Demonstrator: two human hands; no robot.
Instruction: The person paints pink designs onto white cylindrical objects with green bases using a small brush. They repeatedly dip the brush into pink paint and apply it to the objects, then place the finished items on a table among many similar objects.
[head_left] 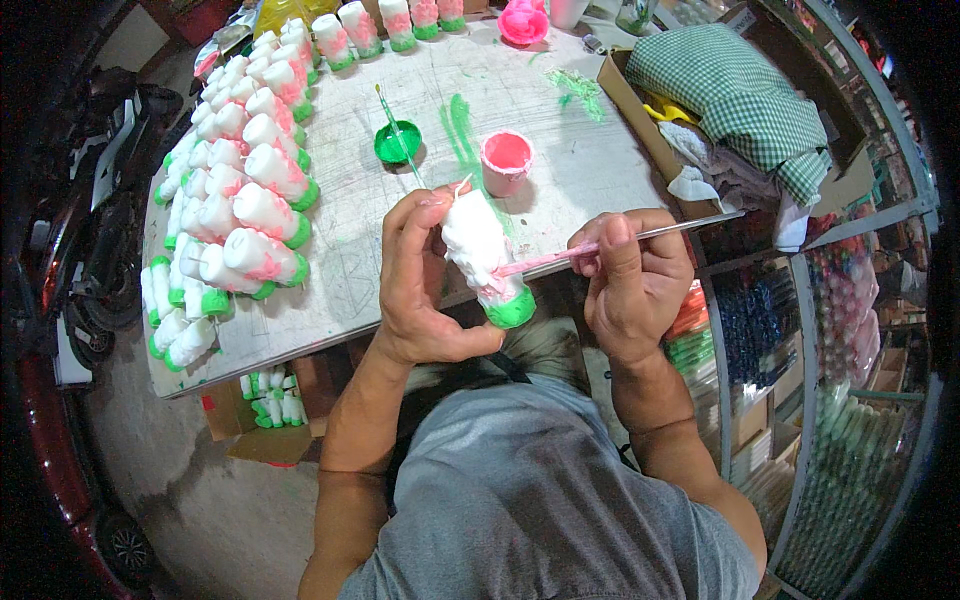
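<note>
Against the white table (345, 190), candle (472, 240) in left hand (408, 305), relief indistinct.

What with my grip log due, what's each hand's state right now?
Left hand: holding a white, green-based candle.
Right hand: closed on a paintbrush.

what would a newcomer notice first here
Probably the white, green-based candle in the left hand, with the right hand holding a pink-smeared paintbrush against it. Next, the crowded rows of white, pink and green candles along the left side of the table.
</note>
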